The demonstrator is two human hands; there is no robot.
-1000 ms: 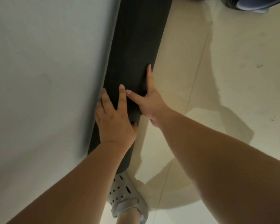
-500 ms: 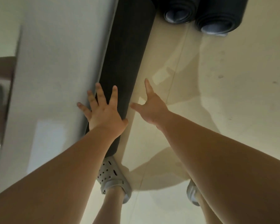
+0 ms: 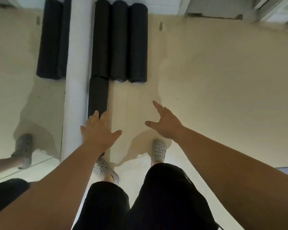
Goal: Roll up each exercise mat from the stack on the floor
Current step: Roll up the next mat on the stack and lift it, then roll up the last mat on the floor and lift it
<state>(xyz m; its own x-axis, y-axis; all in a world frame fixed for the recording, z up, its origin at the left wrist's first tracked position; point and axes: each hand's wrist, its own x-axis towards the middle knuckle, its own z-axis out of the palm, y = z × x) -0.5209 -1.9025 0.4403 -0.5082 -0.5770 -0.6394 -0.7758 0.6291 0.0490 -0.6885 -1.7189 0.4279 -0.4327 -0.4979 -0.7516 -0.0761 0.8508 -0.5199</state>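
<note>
Head cam: beige tile floor (image 3: 214,77), mirror frame (image 3: 76,80) running up frame left. Three rolled mats (image 3: 120,40) top centre, newest roll (image 3: 98,95) below them against the frame. Left hand (image 3: 98,135) splayed, empty, over its near end; right hand (image 3: 165,123) splayed, empty. I'd nudge the roll flush, check it won't unwind.

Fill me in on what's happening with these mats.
A person stands over a rolled black mat lying against the white wall base. Both hands are open and hold nothing: the left hand hovers over the roll's near end, the right hand over bare floor. Three more rolled mats lie side by side beyond it.
</note>
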